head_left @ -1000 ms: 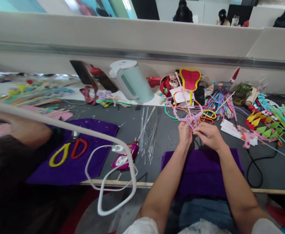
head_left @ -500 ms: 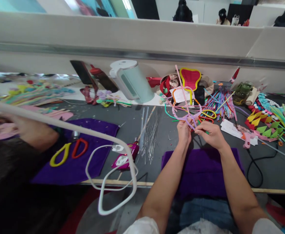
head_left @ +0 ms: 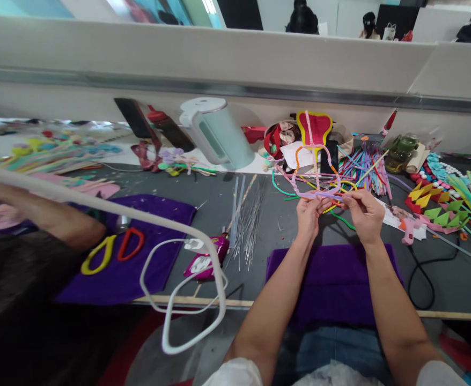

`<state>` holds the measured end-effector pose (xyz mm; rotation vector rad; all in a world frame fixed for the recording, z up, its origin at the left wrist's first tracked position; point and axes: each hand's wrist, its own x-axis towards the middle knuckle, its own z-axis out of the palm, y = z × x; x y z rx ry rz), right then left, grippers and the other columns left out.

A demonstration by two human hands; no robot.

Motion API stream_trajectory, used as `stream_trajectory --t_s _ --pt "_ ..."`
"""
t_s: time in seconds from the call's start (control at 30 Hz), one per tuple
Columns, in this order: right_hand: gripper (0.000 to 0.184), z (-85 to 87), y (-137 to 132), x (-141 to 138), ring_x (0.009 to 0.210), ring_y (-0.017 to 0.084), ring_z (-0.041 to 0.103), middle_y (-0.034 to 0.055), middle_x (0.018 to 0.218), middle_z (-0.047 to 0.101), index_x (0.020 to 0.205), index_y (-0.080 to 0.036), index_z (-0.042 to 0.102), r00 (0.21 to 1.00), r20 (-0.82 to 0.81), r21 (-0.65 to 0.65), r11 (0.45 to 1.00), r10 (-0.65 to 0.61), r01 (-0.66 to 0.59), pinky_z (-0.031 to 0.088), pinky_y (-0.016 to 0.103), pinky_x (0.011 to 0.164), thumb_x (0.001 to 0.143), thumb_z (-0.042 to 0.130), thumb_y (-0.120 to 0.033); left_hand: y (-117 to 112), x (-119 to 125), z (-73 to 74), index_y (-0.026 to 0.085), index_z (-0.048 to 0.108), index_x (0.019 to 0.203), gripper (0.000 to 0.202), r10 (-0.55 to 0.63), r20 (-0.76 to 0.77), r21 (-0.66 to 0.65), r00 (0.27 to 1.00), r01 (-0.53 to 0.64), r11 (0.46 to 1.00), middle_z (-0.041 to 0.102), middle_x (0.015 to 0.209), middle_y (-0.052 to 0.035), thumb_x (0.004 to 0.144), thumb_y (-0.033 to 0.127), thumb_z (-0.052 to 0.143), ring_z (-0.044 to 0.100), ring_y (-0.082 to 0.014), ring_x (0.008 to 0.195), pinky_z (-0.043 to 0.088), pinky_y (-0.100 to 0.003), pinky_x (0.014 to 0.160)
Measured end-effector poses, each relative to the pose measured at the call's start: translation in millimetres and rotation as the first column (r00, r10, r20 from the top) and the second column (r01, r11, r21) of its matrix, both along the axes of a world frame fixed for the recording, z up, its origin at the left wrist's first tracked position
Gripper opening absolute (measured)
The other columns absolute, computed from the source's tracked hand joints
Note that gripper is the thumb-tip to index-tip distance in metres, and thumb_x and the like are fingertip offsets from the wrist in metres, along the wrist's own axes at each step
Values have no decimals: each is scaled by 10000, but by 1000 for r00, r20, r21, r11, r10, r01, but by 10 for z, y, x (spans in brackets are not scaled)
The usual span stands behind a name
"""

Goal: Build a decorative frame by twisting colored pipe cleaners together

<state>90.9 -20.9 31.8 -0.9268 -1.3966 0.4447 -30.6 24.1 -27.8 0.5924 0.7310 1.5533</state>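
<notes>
Between my hands, above the dark table, is a looped frame of pink, purple and orange pipe cleaners (head_left: 317, 167), with a straight pink stem pointing away from me. My left hand (head_left: 311, 215) pinches its near edge from the left. My right hand (head_left: 365, 213) pinches the purple end on the right side. Directly under my forearms lies a folded purple cloth (head_left: 336, 284). Beyond the frame a red pad with a yellow rim (head_left: 319, 126) leans on a bag, and loose coloured pipe cleaners (head_left: 366, 166) lie beside it.
A pale kettle (head_left: 219, 134) stands at the back. Bare wire stems (head_left: 250, 225), a magenta packet (head_left: 209, 260) and yellow-and-red scissors (head_left: 115, 249) lie leftward, by a co-worker's arm (head_left: 54, 214). A white cable (head_left: 195, 230) hangs in front. A pink glue gun (head_left: 410, 229) lies right.
My right hand has moved right, away from my left hand, drawing the purple pipe cleaner out sideways. The frame has tipped and shifted slightly right. The co-worker's arm has shifted.
</notes>
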Motion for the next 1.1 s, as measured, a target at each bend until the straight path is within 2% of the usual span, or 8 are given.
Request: stream_trajectory --t_s 0.2,0.3,0.43,0.67,0.8,0.9,1.0,1.1 --pt "106 32 -38 18 698 165 624 27 768 651 842 -230 661 993 114 32 999 -27 23 529 319 670 863 576 -289 -18 48 0 159 586 879 288 15 0 -10 1000 -15 1000 695 742 -29 651 241 743 681 -157 650 551 -308 707" --pt "95 52 -62 -22 714 164 630 26 774 668 848 -234 668 981 193 90 995 20 -38 523 311 683 864 574 -242 -12 70 -11 154 607 830 216 44 -2 -20 999 -44 999 688 702 -22 651 213 712 672 -146 632 546 -284 682" --pt "98 57 -78 -77 726 160 631 25 783 678 846 -234 667 970 234 151 984 60 -97 511 298 677 858 577 -198 -6 93 -44 148 620 761 131 29 28 -14 999 -28 1000 678 664 -22 643 174 670 672 -152 627 538 -270 646" --pt "101 17 -56 -41 681 175 615 28 734 657 809 -234 646 982 145 125 987 -120 103 503 326 664 862 572 -278 -59 173 -67 126 622 743 118 -68 55 -118 996 75 990 697 708 -53 642 170 665 679 -163 626 546 -290 664" --pt "97 -30 -19 -36 698 176 614 23 727 649 796 -237 638 978 140 163 978 -154 131 496 324 682 858 577 -281 -73 229 -95 113 608 714 84 -116 72 -198 991 128 972 691 681 -73 635 119 635 675 -172 600 560 -305 643" --pt "120 -96 52 -25 677 165 607 18 718 636 791 -228 630 973 130 127 977 -190 174 497 313 671 867 563 -292 -56 235 -159 108 593 711 98 -201 80 -262 976 215 941 681 652 -82 624 91 633 680 -190 612 568 -314 628" --pt "165 -176 146 13 624 146 585 6 697 612 779 -215 623 971 93 33 975 -222 220 496 297 637 872 549 -330 -36 231 -243 104 579 745 144 -298 27 -294 954 292 910 672 650 -88 630 125 662 675 -185 604 559 -284 577" --pt "195 -238 226 73 580 132 565 -2 682 600 764 -205 623 971 52 -32 971 -234 236 485 279 594 863 553 -357 -30 234 -313 119 537 877 279 -358 -118 -267 926 318 910 664 678 -68 654 197 685 651 -161 566 507 -231 477"
